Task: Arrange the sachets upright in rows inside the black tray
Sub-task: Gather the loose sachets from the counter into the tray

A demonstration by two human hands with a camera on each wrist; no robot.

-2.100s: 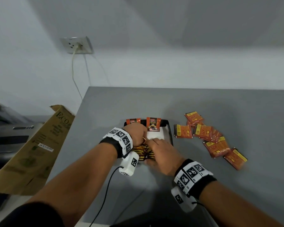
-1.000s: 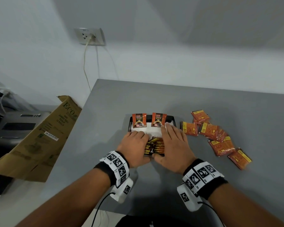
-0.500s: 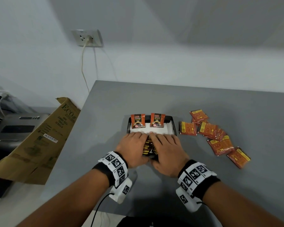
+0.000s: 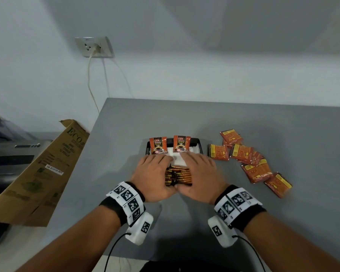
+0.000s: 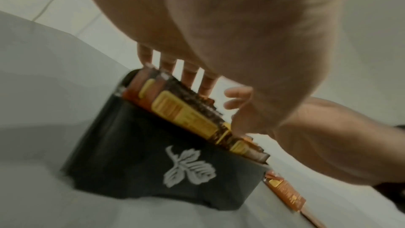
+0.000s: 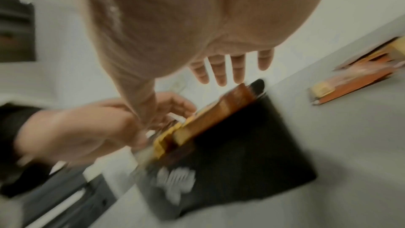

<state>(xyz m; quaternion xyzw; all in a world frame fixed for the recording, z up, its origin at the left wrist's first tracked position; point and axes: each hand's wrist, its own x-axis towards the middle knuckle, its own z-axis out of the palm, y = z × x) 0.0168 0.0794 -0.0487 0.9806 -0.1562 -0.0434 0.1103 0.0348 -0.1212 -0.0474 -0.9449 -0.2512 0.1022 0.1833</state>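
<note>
Both hands are over the black tray (image 4: pixel 200 147) near the tabletop's left edge: left hand (image 4: pixel 153 174) and right hand (image 4: pixel 199 176) lie flat, fingers straight, bracketing a packed row of upright sachets (image 4: pixel 178 176) at the tray's near end. Two more sachets (image 4: pixel 170 144) stand against its far wall, bare white lining between. Roughly halfway, I'd say: a scatter of loose sachets (image 4: pixel 249 158) lies flat toward the right edge, not yet loaded.

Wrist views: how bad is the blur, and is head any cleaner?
Right wrist: heavy motion smear, black tray logo streaked. Left wrist: softer, logo readable, sachets slightly blurred. Head: mostly sharp, sachet print legible, loose sachets a bit soft, wide-angle bending at edges.
</note>
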